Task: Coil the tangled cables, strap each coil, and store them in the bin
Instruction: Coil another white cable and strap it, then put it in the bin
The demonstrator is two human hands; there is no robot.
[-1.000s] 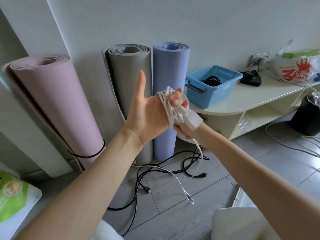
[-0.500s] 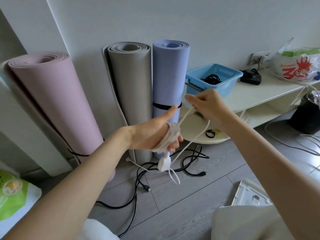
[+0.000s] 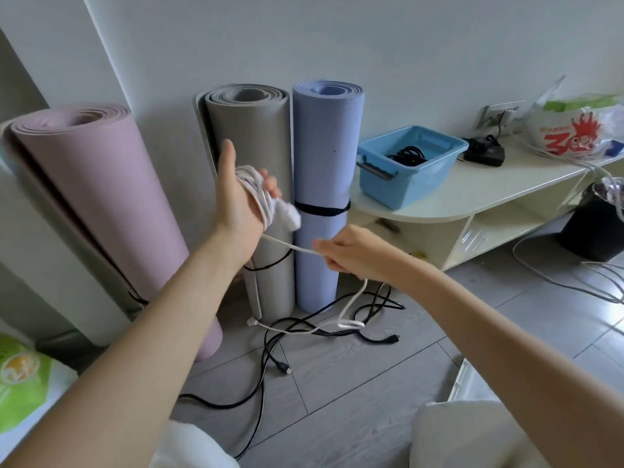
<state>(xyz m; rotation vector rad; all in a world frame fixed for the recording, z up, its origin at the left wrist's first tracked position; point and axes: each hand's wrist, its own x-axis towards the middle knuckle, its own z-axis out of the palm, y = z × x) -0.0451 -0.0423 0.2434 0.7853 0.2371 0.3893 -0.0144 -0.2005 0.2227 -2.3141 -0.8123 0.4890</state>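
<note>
We hold a white cable (image 3: 256,187) looped round our left hand (image 3: 236,201); our right hand (image 3: 351,255) pinches its free run.

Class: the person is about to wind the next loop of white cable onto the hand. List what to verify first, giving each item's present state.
1. Coil seated on left hand: white cable is looped round the palm, ok.
2. Right hand pinches the free run: ok.
3. Run between the hands taut: ok.
4. Tail free to feed: it lies across the black cables on the floor, cannot tell.
5. Strap ready: none seen near the hands, cannot tell.
6. Blue bin has room: holds one black coil, ok.
</note>
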